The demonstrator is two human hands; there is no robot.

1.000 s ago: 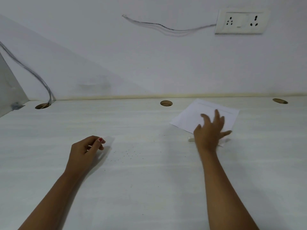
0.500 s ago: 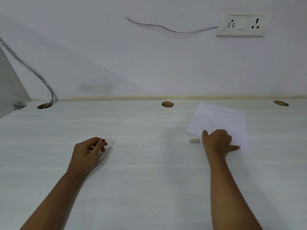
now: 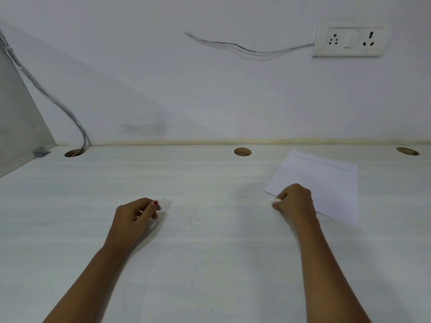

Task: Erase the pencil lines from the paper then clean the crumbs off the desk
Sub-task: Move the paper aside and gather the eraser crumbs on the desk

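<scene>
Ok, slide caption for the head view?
Right hand pinches eraser at paper corner; left hand rests beside crumbs on desk.

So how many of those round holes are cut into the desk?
3, all along the back of the desk: the left hole with cables running in, the middle hole, the right hole. Others may lie outside the view.
</scene>
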